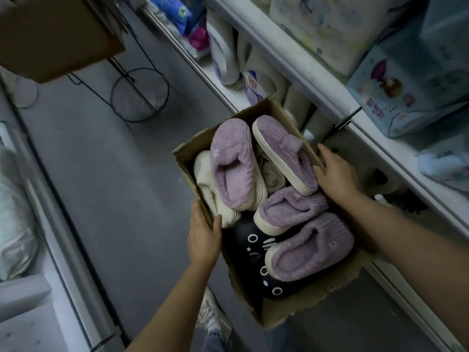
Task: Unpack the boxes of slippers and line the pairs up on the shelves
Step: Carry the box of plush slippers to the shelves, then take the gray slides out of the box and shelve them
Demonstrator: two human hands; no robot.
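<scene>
Evidently unpacking has barely begun: the shelves (299, 59) at right carry only detergent bottles (253, 88) and packs, no slippers visible on them. The box (312, 308), held in the aisle just beside those shelves, is full: four purple slippers (234, 163), a cream one (213, 191) at far left, black ones (250, 252) near. The left hand (204, 240) grips the box's left wall, thumb inside; the right hand (336, 174) grasps its right rim.

Both hands, left (204, 237) and right (336, 174), grip an open box (299, 311) of purple slippers (234, 163), apparently beside white shelves (299, 64).
</scene>
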